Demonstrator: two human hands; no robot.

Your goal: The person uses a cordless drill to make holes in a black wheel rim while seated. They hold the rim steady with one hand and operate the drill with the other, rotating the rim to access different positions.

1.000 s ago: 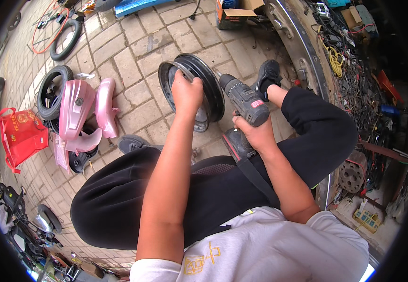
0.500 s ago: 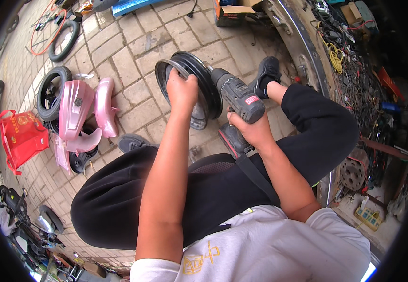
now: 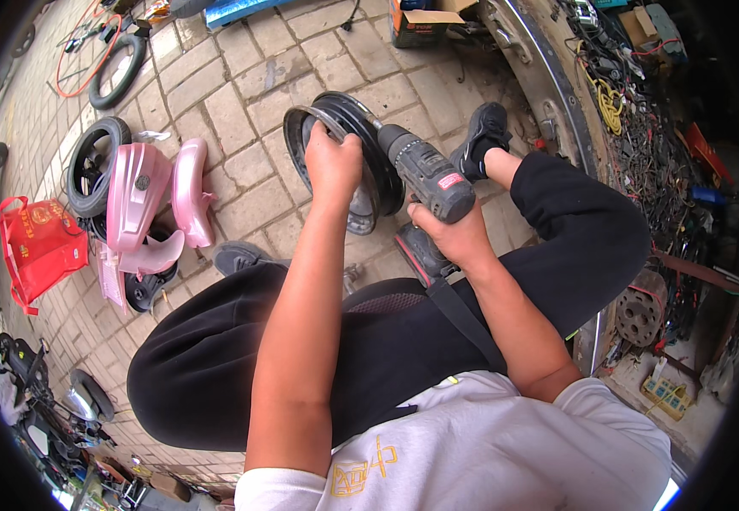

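My left hand (image 3: pixel 333 166) is closed on the near edge of a dark metal wheel rim (image 3: pixel 386 175), which stands upright on the paving in front of me. My right hand (image 3: pixel 457 228) is wrapped round the handle of a grey and black cordless drill (image 3: pixel 427 169). The drill points away and to the left. Its chuck and bit meet the right side of the rim near the top; the exact contact spot is too small to make out. A battery pack (image 3: pixel 423 254) shows below my right hand.
Pink plastic panels (image 3: pixel 139 198) and a small tyred wheel (image 3: pixel 97 168) lie to the left, beside a red bag (image 3: pixel 43 249). An inner tube (image 3: pixel 119 71) lies farther off. An open cardboard box (image 3: pixel 425 24) stands ahead. Tangled cables (image 3: pixel 633 128) fill the right side.
The drill and my right hand have shifted slightly left toward the rim. My left hand and the rim have moved very slightly right.
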